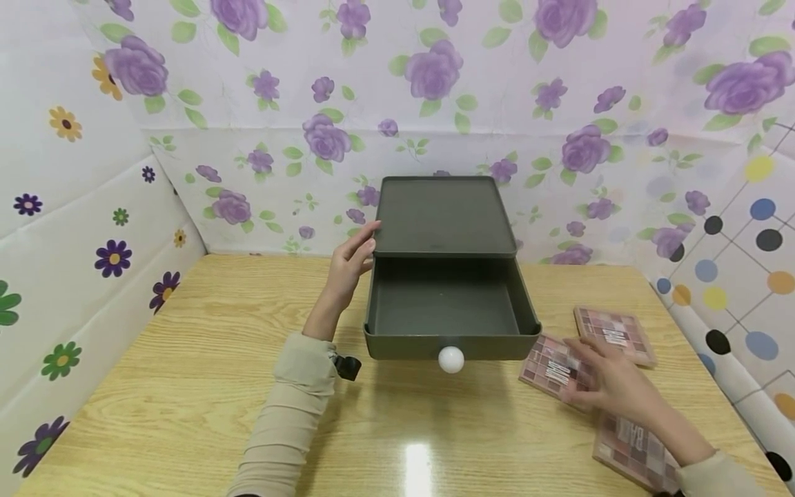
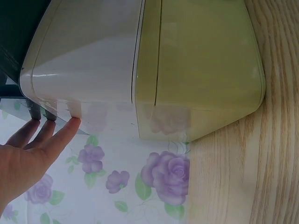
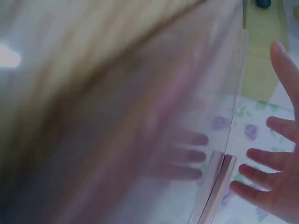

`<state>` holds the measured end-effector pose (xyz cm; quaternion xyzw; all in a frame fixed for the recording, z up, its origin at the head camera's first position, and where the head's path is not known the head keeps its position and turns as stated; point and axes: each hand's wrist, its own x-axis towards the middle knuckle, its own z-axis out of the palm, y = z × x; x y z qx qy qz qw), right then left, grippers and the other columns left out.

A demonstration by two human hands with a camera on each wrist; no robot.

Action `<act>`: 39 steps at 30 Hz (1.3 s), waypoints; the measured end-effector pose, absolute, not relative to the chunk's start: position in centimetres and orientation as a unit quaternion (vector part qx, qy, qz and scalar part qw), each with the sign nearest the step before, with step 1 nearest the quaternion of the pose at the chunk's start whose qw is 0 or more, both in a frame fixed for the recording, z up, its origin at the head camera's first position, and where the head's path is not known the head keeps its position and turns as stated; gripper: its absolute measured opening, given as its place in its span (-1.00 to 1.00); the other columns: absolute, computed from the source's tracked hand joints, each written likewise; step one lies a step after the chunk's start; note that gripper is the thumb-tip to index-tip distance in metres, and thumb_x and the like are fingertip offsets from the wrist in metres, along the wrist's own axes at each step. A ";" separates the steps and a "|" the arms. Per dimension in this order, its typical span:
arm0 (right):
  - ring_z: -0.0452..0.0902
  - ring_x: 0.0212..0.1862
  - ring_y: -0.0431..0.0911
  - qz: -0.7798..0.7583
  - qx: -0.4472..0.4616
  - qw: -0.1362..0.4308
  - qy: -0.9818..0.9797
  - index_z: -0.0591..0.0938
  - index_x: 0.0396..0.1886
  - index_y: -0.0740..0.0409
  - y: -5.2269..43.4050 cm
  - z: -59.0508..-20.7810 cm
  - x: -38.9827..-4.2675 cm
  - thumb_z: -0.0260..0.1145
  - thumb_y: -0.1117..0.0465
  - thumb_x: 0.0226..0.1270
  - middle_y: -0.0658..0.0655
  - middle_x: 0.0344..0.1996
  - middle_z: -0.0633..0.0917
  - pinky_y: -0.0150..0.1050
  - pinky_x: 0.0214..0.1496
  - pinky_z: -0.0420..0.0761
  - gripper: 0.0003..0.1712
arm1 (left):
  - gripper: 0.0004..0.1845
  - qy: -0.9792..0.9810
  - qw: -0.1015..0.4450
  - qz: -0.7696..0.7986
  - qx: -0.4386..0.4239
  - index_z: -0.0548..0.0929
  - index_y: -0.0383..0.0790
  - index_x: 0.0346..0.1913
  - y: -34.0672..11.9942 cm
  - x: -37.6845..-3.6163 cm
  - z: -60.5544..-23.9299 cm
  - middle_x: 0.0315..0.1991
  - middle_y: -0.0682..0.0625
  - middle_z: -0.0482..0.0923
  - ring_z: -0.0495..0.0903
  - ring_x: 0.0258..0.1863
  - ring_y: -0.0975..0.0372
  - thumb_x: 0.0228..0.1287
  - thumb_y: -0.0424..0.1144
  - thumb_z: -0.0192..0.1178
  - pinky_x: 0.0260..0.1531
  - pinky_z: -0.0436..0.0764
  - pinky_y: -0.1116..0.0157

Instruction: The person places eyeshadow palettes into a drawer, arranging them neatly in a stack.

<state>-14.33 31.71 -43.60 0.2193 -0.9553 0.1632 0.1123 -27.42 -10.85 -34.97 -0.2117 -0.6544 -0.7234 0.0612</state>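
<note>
A dark grey storage box (image 1: 444, 214) stands mid-table with its drawer (image 1: 441, 307) pulled out; nothing lies in the drawer. A round white knob (image 1: 451, 359) sits on the drawer front. My left hand (image 1: 350, 266) touches the upper left side of the box, and the left wrist view shows its straight fingertips (image 2: 74, 122) against the pale side wall (image 2: 84, 60). Over at the right, my right hand (image 1: 621, 390) hovers with spread fingers above a pinkish makeup palette (image 1: 549, 366), overlapping part of it. Its fingers show apart in the right wrist view.
Two more makeup palettes lie close by: one farther back (image 1: 627, 331), one nearer (image 1: 633, 452) partly under the right forearm. The wooden table (image 1: 186, 359) meets a flowered cloth wall (image 1: 261, 90) behind the box, with patterned cloth on both sides.
</note>
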 end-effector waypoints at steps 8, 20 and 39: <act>0.03 0.21 0.44 0.124 0.220 0.004 -0.968 0.27 0.32 0.18 32.9 -44.1 -14.7 0.32 -0.45 -0.31 0.51 0.25 0.15 0.36 -0.03 0.22 0.23 | -0.51 -0.650 0.059 -0.728 -0.212 0.33 -0.32 0.28 -10.9 -27.6 -35.1 0.34 -0.04 0.17 0.25 0.21 0.08 0.32 -0.21 -0.05 0.09 0.25 -0.12; -0.05 0.27 0.32 0.106 0.241 -0.018 -0.964 0.28 0.32 0.18 33.4 -44.7 -15.4 0.31 -0.48 -0.32 0.33 0.27 0.23 0.40 0.03 0.05 0.24 | -0.51 -0.648 0.059 -0.730 -0.209 0.33 -0.33 0.27 -10.8 -27.4 -35.0 0.34 -0.04 0.16 0.26 0.19 0.10 0.32 -0.22 -0.04 0.09 0.26 -0.11; 0.29 0.03 0.25 0.169 0.242 0.040 -0.955 0.45 0.17 0.25 33.2 -44.3 -15.1 0.46 -0.34 -0.36 0.36 0.04 0.38 0.21 -0.12 0.36 0.09 | -0.50 -0.648 0.067 -0.727 -0.215 0.33 -0.33 0.27 -10.9 -27.6 -35.2 0.34 -0.04 0.17 0.43 -0.02 0.20 0.30 -0.20 -0.05 0.07 0.32 -0.06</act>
